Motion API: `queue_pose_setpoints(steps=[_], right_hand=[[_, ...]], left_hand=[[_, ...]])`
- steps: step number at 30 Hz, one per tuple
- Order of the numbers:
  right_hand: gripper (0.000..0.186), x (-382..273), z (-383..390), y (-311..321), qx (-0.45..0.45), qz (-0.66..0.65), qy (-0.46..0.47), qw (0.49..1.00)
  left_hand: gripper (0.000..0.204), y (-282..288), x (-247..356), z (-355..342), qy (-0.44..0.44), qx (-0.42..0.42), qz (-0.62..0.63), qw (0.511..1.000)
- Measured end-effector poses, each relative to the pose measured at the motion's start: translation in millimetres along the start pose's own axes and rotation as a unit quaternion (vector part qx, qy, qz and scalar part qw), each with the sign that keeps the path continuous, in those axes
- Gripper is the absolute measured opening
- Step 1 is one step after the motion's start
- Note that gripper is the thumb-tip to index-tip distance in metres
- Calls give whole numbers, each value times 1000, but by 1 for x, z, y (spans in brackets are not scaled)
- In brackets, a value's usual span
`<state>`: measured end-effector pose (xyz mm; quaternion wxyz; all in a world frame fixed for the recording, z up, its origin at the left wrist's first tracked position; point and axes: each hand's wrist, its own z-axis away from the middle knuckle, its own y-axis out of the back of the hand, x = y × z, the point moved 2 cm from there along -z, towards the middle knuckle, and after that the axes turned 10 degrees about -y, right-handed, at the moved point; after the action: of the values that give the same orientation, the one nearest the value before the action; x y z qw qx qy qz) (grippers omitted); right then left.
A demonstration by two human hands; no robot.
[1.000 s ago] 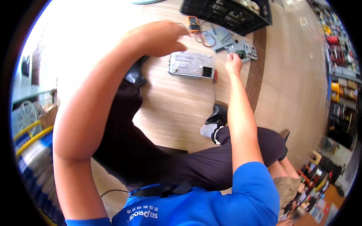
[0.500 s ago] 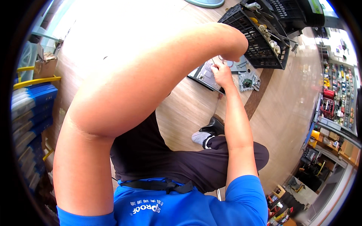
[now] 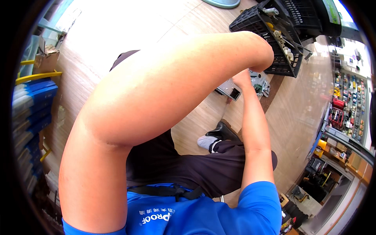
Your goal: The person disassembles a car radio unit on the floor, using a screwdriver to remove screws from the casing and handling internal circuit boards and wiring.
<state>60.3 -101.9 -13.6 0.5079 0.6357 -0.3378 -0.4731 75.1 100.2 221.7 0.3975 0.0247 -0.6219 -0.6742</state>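
Observation:
My left arm crosses the view, and the end of it, my left hand [image 3: 264, 55], bends down beside the black crate; its fingers are hidden. Below the left forearm, my right hand [image 3: 242, 78] is at a flat, opened metal device [image 3: 226, 89] on the floor. The visible part of the right hand looks closed, but its fingertips and whatever they hold are hidden behind the forearm. Just right of this hand lie loose metal parts with a green circuit board [image 3: 258, 88].
A black plastic crate [image 3: 286, 69] full of tools and parts stands beyond my hands. My shoe [image 3: 223, 131] and bent legs are near. Blue and white stacked packages [image 3: 33, 105] stand left. Shelves with small goods [image 3: 352, 105] line the right.
My left forearm has moved right and slightly down in the view, now covering more of the device and my right fingers. The right hand has shifted a little right.

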Motion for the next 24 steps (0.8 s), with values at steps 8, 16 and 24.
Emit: queue_pose_setpoints(steps=[8,16,24], right_hand=[[17,184,122,-14,37,-90,-368,925],[13,130,143,-21,-27,-400,-515,758],[14,161,151,-42,-6,-306,-472,827]], left_hand=[[30,2,4,4,-38,2,-20,999],[36,-19,-6,-11,-26,-18,-28,999],[43,-21,18,-28,-41,-28,-43,998]])
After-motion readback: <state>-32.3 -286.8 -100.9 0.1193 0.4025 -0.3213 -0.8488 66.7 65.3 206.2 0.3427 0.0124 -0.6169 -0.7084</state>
